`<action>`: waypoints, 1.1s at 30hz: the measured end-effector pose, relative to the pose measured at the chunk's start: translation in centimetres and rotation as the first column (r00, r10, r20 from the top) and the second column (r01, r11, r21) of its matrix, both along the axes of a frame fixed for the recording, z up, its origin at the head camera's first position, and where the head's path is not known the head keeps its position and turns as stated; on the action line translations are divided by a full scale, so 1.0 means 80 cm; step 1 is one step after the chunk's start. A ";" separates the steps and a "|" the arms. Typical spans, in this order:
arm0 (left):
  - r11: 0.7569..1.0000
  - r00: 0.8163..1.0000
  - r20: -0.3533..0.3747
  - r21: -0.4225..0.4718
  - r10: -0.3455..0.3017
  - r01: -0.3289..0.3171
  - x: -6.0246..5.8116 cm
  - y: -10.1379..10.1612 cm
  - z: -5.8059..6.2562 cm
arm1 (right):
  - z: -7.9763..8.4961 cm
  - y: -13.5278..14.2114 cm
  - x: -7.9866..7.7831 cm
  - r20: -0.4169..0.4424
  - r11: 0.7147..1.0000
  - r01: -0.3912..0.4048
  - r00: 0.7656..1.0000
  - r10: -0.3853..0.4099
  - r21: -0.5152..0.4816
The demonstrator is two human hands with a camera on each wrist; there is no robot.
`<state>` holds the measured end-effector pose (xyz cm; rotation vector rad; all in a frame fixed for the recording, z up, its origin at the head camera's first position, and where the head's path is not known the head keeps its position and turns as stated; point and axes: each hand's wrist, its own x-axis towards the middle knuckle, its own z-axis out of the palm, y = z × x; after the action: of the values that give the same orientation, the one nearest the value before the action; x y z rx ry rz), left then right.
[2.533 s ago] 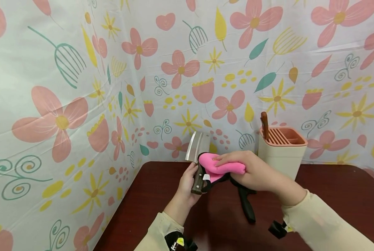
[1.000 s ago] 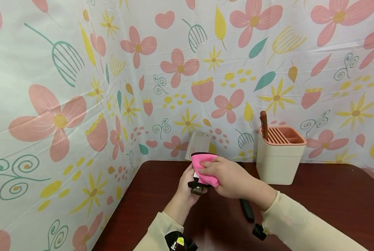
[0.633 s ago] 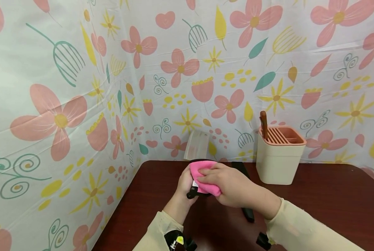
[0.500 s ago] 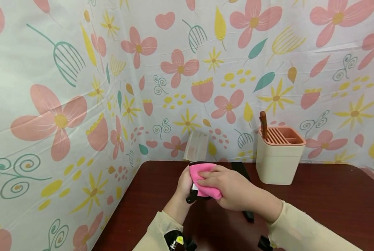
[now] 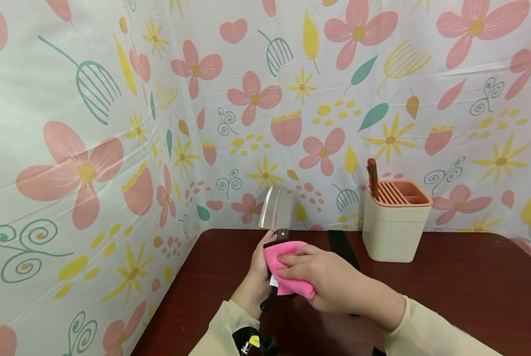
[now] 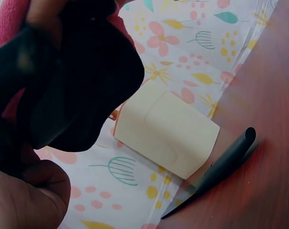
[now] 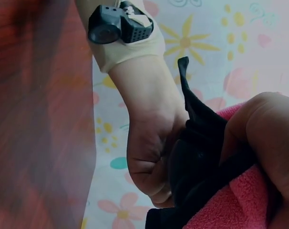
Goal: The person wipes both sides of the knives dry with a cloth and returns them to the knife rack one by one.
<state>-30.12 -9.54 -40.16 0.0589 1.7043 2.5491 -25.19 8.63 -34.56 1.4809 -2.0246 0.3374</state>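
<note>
Cleaver, one: broad steel blade directed away from the person, clear of both hands at its upper end; dark handle lying between the hands, mostly covered. Left hand: on the handle's left side, fingers curled round it, grasping the cleaver just below the blade. Right hand: to the right of the handle, grasping a pink cloth with black edging and white tag, wrapped over the handle. Black-handled knife, one: on the dark red table, partly behind the right hand in the head view. Cream holder, one: slotted orange top, upright near the table's far edge, well right of the cleaver, with a brown handle projecting. Floral backdrop behind.
</note>
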 end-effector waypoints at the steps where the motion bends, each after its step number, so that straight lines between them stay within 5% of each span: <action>1: 1.000 1.000 -0.004 0.000 -0.002 0.002 0.001 0.000 0.000 | 0.000 0.001 0.001 -0.001 1.000 -0.011 1.000 0.011 0.002; 8: 0.996 0.997 -0.051 0.077 -0.051 0.054 -0.005 0.004 0.005 | 0.008 0.019 0.007 0.076 0.989 -0.147 0.986 0.147 -0.015; 14: 0.993 0.997 -0.007 0.090 -0.078 0.079 -0.014 0.004 0.005 | 0.013 0.055 0.015 0.151 0.992 -0.129 0.980 0.130 -0.015; 22: 0.983 0.985 0.018 0.065 -0.173 0.171 -0.017 -0.003 0.003 | -0.014 0.128 0.009 0.199 0.998 0.002 0.980 0.009 -0.057; 26: 0.973 0.974 -0.001 0.055 -0.225 0.225 -0.017 -0.006 0.004 | -0.040 0.176 0.000 0.175 0.985 0.164 0.973 -0.153 -0.054; 33: 0.968 0.970 -0.016 0.049 -0.244 0.245 -0.017 -0.006 0.009 | -0.075 0.261 -0.013 0.149 0.878 0.478 0.869 -0.472 -0.007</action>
<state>-31.48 -10.05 -39.46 0.2677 1.5273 2.4128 -26.25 29.52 -40.57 0.9019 -2.3953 0.2834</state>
